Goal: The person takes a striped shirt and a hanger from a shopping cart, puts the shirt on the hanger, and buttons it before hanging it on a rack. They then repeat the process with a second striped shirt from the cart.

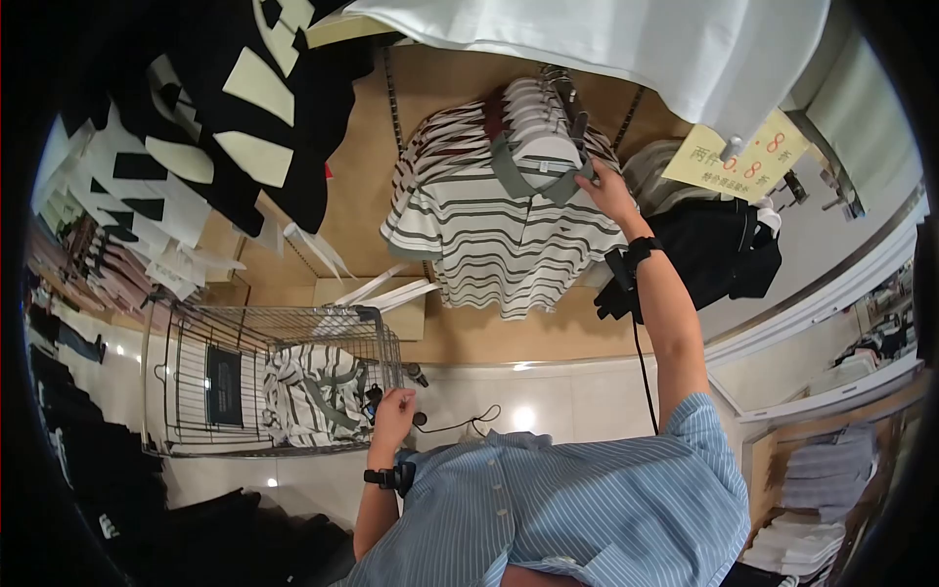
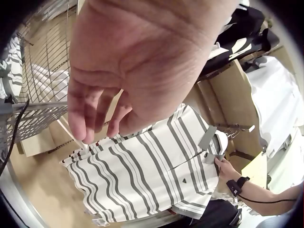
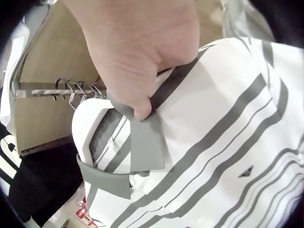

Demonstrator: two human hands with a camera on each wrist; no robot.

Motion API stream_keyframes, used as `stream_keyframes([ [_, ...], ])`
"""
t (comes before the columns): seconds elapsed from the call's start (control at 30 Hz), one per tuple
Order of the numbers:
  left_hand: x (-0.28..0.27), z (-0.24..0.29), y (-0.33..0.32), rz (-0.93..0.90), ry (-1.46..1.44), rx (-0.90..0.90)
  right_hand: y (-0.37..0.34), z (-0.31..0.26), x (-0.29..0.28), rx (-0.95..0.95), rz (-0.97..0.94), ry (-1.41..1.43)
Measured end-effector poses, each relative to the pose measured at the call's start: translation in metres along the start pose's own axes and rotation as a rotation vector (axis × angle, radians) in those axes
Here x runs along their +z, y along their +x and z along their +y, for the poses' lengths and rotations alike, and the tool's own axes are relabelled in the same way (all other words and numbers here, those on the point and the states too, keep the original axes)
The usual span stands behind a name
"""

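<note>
A white polo shirt with grey stripes [image 1: 509, 245] hangs at the front of a row of similar shirts. Its grey collar [image 3: 148, 145] lies around a white hanger [image 3: 84, 124]. My right hand [image 1: 611, 194] is at the collar's right side; in the right wrist view its thumb presses on the grey fabric, the other fingers hidden behind. Lower down, my left hand [image 1: 394, 416] hangs beside the shopping cart [image 1: 386, 338] with loosely bent fingers and nothing in them. Inside the cart lies a crumpled striped garment [image 1: 313, 391].
Black clothing [image 1: 699, 249] hangs right of the striped row. A yellow price sign [image 1: 734, 161] sticks out at upper right, below white fabric [image 1: 626, 34]. Black-and-cream garments [image 1: 259, 88] hang at upper left. A dark cable [image 1: 641, 367] runs down from my right wrist.
</note>
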State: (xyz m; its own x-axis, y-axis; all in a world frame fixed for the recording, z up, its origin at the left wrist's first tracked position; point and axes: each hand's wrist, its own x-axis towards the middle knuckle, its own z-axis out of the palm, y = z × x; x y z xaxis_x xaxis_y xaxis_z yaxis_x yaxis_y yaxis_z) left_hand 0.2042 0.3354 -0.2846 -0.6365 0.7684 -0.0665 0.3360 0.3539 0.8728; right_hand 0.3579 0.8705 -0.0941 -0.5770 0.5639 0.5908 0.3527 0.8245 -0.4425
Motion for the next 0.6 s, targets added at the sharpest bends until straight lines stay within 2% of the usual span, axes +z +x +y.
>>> stream_keyframes([
  [0.1,-0.002,-0.007,-0.004,0.017,0.024,-0.008,0.004,-0.007,-0.011,0.157,-0.225,-0.003],
  [0.13,-0.003,-0.009,-0.006,0.019,0.030,-0.038,0.002,-0.001,-0.005,0.101,-0.156,0.019],
  [0.17,-0.004,-0.012,-0.008,0.023,0.034,-0.075,0.001,0.005,-0.001,0.109,-0.119,-0.057],
  [0.2,-0.004,-0.020,-0.011,0.078,0.075,-0.034,-0.003,0.015,0.010,0.167,-0.055,-0.122],
  [0.23,-0.005,-0.027,-0.014,0.107,0.085,0.007,-0.011,0.006,0.014,0.028,0.115,-0.287],
  [0.27,-0.008,-0.026,-0.018,0.146,0.065,-0.023,-0.023,-0.010,0.017,0.036,0.179,-0.387],
  [0.3,-0.014,-0.018,-0.022,0.169,0.095,-0.092,-0.039,-0.018,0.026,-0.061,0.321,-0.507],
  [0.33,-0.020,-0.023,-0.026,0.150,0.093,-0.101,-0.057,-0.037,0.026,-0.135,0.382,-0.412],
  [0.37,-0.022,-0.028,-0.032,0.211,-0.010,-0.151,-0.076,-0.039,0.043,-0.105,0.495,-0.397],
  [0.4,-0.026,-0.034,-0.033,0.257,-0.017,-0.181,-0.101,-0.046,0.055,-0.105,0.488,-0.467],
  [0.43,-0.029,-0.040,-0.045,0.289,-0.020,-0.211,-0.129,-0.050,0.077,-0.018,0.491,-0.398],
  [0.47,-0.033,-0.047,-0.057,0.353,-0.029,-0.239,-0.156,-0.058,0.094,0.013,0.416,-0.309],
  [0.53,-0.044,-0.060,-0.063,0.484,-0.046,-0.261,-0.219,-0.068,0.136,0.110,0.109,-0.225],
  [0.6,-0.056,-0.082,-0.076,0.527,-0.013,-0.303,-0.272,-0.098,0.176,0.181,-0.149,-0.140],
])
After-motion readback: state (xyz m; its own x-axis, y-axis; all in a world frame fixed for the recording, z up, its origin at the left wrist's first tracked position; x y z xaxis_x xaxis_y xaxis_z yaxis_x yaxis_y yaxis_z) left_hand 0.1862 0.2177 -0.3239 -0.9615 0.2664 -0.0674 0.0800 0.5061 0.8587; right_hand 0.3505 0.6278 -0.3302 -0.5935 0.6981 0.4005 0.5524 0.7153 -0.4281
